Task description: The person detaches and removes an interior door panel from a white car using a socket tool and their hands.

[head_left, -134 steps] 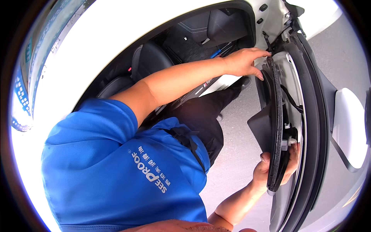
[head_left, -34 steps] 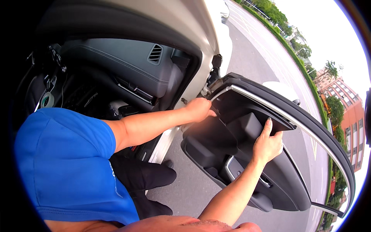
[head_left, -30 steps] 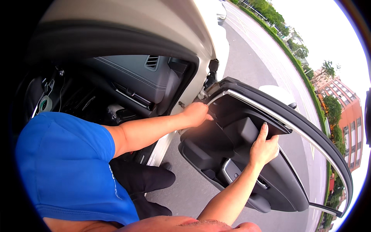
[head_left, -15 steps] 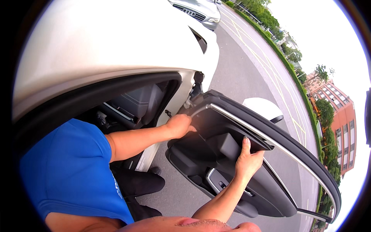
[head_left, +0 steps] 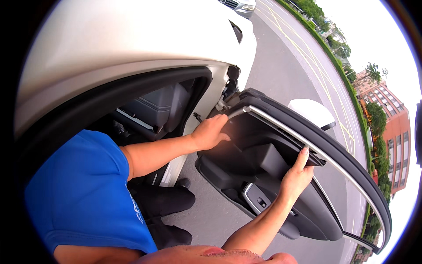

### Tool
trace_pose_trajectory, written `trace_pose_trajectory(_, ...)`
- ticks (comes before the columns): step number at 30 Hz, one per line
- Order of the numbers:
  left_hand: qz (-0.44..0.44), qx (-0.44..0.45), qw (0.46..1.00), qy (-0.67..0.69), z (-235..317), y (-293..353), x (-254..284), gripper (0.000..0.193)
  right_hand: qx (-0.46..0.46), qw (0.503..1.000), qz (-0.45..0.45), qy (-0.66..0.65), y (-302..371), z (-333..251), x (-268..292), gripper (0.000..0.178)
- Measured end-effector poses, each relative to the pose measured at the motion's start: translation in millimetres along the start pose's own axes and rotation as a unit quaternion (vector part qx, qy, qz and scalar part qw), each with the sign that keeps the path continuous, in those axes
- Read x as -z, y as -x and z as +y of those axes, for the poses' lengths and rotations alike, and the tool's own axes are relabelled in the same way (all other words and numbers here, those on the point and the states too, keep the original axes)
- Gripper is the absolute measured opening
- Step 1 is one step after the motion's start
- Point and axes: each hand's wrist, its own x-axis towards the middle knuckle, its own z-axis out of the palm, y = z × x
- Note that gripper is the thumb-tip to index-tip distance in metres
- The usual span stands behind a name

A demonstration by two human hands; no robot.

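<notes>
An open car door (head_left: 307,207) with dark inner trim stands in front of me. Along the inside of its window frame lies a dark flat panel (head_left: 281,143); its exact kind I cannot make out. My left hand (head_left: 212,133) is closed around the panel's front end near the hinge, its thumb turned toward the trim. With thumb on the upper face, my right hand (head_left: 296,178) grips the panel close to its rear corner. Fingers behind the panel are mostly hidden. Below the hands are a grey switch plate (head_left: 252,193) and an armrest.
On the left is the white car body (head_left: 132,35), its door opening framed by a black seal (head_left: 110,94). Inside, a dark seat (head_left: 154,105) shows. A white side mirror (head_left: 312,110) juts from the door's outer side. Another car's silver front (head_left: 241,6) stands farther off.
The view has shifted, so car and door sit higher and farther right. My right hand has slid a little toward the panel's rear corner; my left keeps its grip at the front end.
</notes>
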Motion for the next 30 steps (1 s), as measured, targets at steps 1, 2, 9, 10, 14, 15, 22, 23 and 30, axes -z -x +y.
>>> trace_pose_trajectory(1,-0.003,0.0,1.0,0.002,0.6,-0.1,0.1,0.047,-0.006,1.0,-0.004,0.009,-0.1,-0.8,2.0,0.06)
trace_pose_trajectory(2,-0.002,-0.001,1.0,0.003,0.5,-0.8,1.3,0.047,-0.008,1.0,-0.009,0.016,-0.8,-2.6,2.8,0.06)
trace_pose_trajectory(9,0.007,0.038,0.999,0.033,1.8,-5.9,-7.3,0.048,0.023,0.997,0.031,0.069,-9.5,8.1,-1.4,0.053)
trace_pose_trajectory(10,0.019,0.034,0.998,0.041,0.3,-9.8,-7.5,0.049,0.031,0.996,0.036,0.08,-9.5,9.0,-2.6,0.054)
trace_pose_trajectory(14,0.033,0.039,0.998,0.046,-5.6,-14.2,-5.9,0.052,-0.008,0.983,0.033,0.178,-12.8,11.7,-7.9,0.084)
trace_pose_trajectory(15,0.03,0.051,0.997,0.045,-4.7,-14.4,-4.8,0.052,0.002,0.98,0.036,0.195,-11.4,13.7,-9.3,0.085)
trace_pose_trajectory(22,0.075,0.095,0.991,0.053,-3.2,-6.8,-14.7,0.064,0.091,0.979,0.118,0.139,1.5,26.5,-13.5,0.072)
trace_pose_trajectory(23,0.095,0.102,0.989,0.045,-5.0,-6.9,-17.0,0.074,0.094,0.977,0.137,0.134,2.7,26.8,-17.0,0.072)
trace_pose_trajectory(30,-0.056,0.105,0.978,0.17,-22.2,-25.2,-8.0,0.109,0.127,0.955,0.235,0.131,3.0,23.2,-22.2,0.068)
